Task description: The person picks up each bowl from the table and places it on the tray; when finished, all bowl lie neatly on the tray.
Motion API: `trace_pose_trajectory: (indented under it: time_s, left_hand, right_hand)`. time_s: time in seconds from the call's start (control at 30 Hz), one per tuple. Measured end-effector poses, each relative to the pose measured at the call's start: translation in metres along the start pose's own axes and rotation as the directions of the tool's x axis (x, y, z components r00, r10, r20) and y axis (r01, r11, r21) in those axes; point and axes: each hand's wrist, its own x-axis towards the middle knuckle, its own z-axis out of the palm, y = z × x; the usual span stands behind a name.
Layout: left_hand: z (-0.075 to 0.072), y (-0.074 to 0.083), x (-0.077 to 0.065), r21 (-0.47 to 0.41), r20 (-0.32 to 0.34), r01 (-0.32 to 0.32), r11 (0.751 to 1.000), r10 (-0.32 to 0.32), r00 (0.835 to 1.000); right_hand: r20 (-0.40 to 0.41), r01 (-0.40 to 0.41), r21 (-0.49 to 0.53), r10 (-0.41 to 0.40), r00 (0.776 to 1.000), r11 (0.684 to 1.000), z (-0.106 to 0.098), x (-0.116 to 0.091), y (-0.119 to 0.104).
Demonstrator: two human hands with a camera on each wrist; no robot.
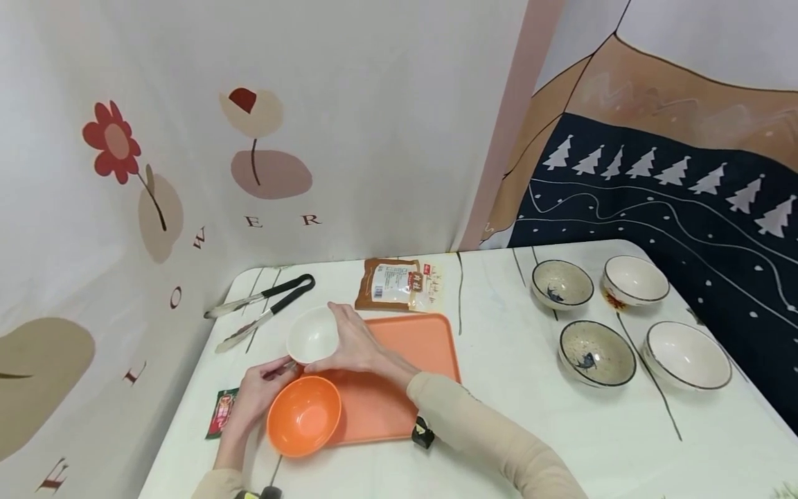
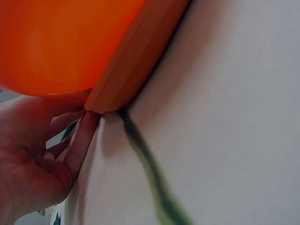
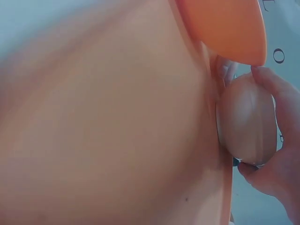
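1. From my end, the right hand [image 1: 355,343] has a small white bowl [image 1: 309,334], thumb on one side and fingers on the other, clamped on it.
2. That bowl's at the far left corner of the orange tray [image 1: 399,339]. Can't tell from my feeds if it's actually touching the tray.
3. The left hand [image 1: 262,388] is at the tray's left edge. My left wrist view shows its fingers pinching the rim, one above and one below, right under the side of the orange bowl [image 1: 304,416].
4. The orange bowl sits at the tray's near left corner, poking past the edge, just beside the white one.
5. Around them I've got tongs [image 1: 289,299] spread apart at far left, a brown packet [image 1: 393,284] behind the tray, and a green-and-red packet [image 1: 221,414] by the left wrist.
6. Four dark-rimmed bowls [image 1: 597,353] stand well apart on the table's right side.
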Motion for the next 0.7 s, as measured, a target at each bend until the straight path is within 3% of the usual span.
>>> trace_pose_trajectory:
  time_s: [0.43,0.7]
  left_hand:
    - [0.000,-0.002,0.003,0.016,0.004,0.016,1.000,-0.016,1.000]
    - [-0.001,-0.002,0.003,0.036,-0.001,0.023,0.999,-0.023,1.000]
  right_hand:
    - [0.044,0.005,-0.087,-0.001,0.999,0.996,0.000,0.009,-0.008]
    - [0.062,-0.018,-0.052,0.021,0.998,0.999,-0.012,0.005,-0.012]
